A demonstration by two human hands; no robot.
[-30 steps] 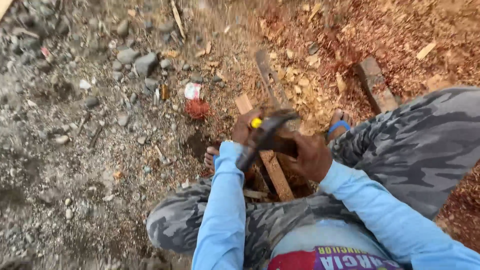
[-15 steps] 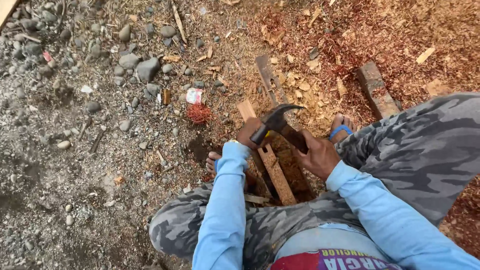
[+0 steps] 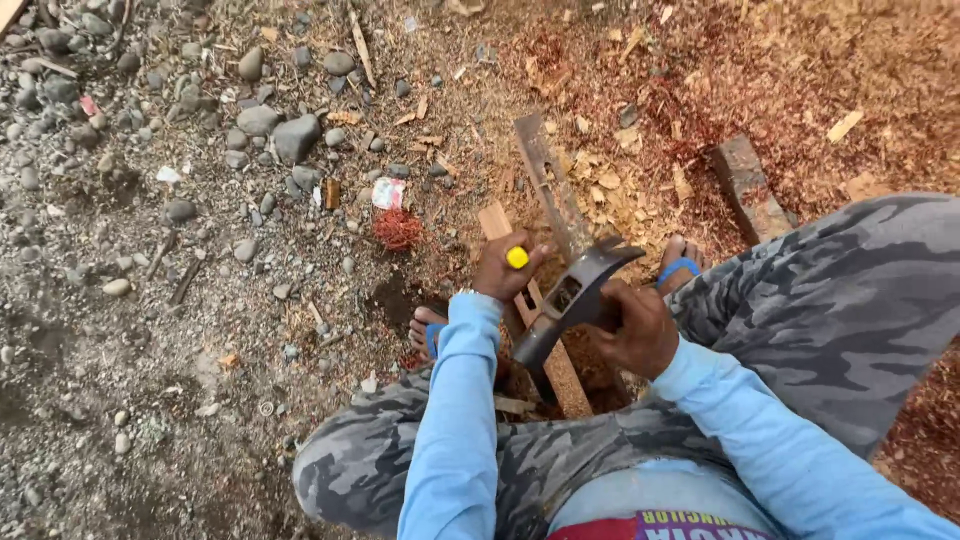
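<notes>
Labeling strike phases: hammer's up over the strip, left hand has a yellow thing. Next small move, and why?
Probably a short downward tap. The right hand holds the claw hammer raised above the wooden strip, which the left hand steadies, a yellow-tipped piece pinched in its fingers.

Gravel ground (image 3: 150,330) carries grey stones (image 3: 295,135), reddish sawdust (image 3: 800,70), wood scraps (image 3: 745,185); a red tangle (image 3: 398,228).
</notes>
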